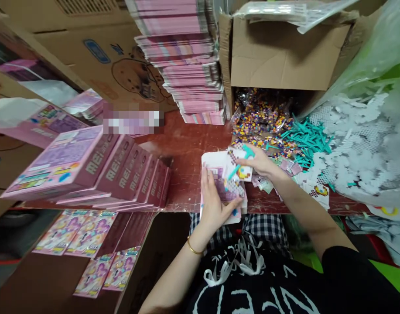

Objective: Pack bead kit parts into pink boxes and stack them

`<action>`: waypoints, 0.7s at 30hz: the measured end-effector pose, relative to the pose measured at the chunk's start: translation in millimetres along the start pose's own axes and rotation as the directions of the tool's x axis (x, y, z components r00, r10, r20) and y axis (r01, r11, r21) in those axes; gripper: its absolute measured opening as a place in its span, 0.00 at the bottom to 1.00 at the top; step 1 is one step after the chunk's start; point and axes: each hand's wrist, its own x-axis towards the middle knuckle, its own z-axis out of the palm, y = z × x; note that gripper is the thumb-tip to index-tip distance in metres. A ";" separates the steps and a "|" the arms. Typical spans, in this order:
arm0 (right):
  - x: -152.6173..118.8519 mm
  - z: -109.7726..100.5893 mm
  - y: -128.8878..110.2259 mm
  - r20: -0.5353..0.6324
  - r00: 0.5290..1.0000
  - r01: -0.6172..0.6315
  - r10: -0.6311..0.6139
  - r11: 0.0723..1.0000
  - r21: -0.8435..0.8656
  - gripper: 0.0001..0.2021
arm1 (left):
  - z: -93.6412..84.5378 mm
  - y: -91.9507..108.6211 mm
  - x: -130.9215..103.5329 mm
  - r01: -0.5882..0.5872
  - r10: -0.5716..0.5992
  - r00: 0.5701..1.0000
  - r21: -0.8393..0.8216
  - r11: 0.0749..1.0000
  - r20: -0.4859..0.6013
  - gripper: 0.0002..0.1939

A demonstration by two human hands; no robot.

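Note:
A flat pink-and-white package (pixel 216 165) lies at the table's front edge. Spread over it is my left hand (pixel 214 203), fingers apart, pressing on its face. My right hand (pixel 260 162) is closed on a white pattern card (pixel 245 175) and a teal tool (pixel 248 151), above the package's right side. Another teal piece (pixel 233 172) lies across the card. Between my hands, a further dotted piece partly covers the package. To the right of my right hand are a heap of teal tools (pixel 312 137) and small bags of coloured beads (pixel 265 120).
Pink boxes (pixel 98 168) stand in a row at the left. A tall stack of pink packaging (pixel 195 78) rises behind. An open carton (pixel 281 56) sits beyond the beads. White pieces in a clear bag (pixel 366 144) fill the right side. Printed packs (pixel 88 233) lie below left.

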 end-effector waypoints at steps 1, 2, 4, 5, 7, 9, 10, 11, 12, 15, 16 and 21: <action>22.7 4.0 8.3 -0.079 0.997 0.015 -0.009 0.997 0.075 0.37 | -7.2 -10.8 -2.6 -0.024 0.026 1.000 0.165 0.986 -0.013 0.61; 44.9 6.9 17.4 -0.148 0.989 0.034 -0.015 0.992 0.124 0.38 | -12.0 -20.9 -5.7 -0.029 0.032 0.999 0.282 0.959 -0.005 0.61; 82.0 9.7 36.4 -0.237 0.971 0.054 -0.024 0.991 0.122 0.38 | -14.7 -36.4 -11.8 -0.032 0.025 0.999 0.389 0.921 0.022 0.59; 94.9 9.9 45.4 -0.251 0.968 0.038 -0.014 0.995 0.091 0.37 | -13.8 -41.4 -14.3 -0.037 0.029 0.999 0.404 0.914 0.027 0.58; 107.0 9.9 60.5 -0.197 0.980 -0.037 0.041 0.999 0.023 0.35 | -10.3 -46.3 -17.2 -0.045 0.043 0.999 0.392 0.919 0.013 0.57; 103.9 11.6 69.9 -0.029 0.997 -0.079 0.078 0.995 -0.060 0.35 | -7.5 -46.4 -17.1 -0.030 0.035 0.999 0.361 0.932 -0.009 0.56; 98.9 13.8 72.2 0.082 0.994 -0.059 0.069 0.991 -0.118 0.34 | -6.8 -45.7 -16.4 -0.016 0.023 1.000 0.345 0.938 -0.016 0.55; 92.7 17.1 73.0 0.198 0.979 -0.005 0.044 0.981 -0.192 0.33 | -6.4 -44.8 -15.4 0.000 0.008 1.000 0.330 0.944 -0.021 0.55; 86.0 21.3 72.5 0.293 0.956 0.075 0.011 0.957 -0.280 0.29 | -6.0 -44.0 -14.5 0.015 -0.008 1.000 0.317 0.948 -0.025 0.55; 66.8 34.8 66.1 0.429 0.903 0.290 -0.029 0.778 -0.558 0.16 | -4.7 -43.2 -13.4 0.062 -0.053 0.998 0.284 0.957 -0.038 0.54; 60.2 37.7 63.7 0.423 0.905 0.320 -0.040 0.719 -0.617 0.16 | -4.3 -43.8 -13.6 0.080 -0.070 0.997 0.277 0.957 -0.046 0.55; 11.7 37.9 74.6 -0.185 0.922 0.170 -0.339 0.786 -0.594 0.26 | -8.2 -56.2 -12.3 0.225 -0.216 0.973 0.107 0.969 -0.083 0.55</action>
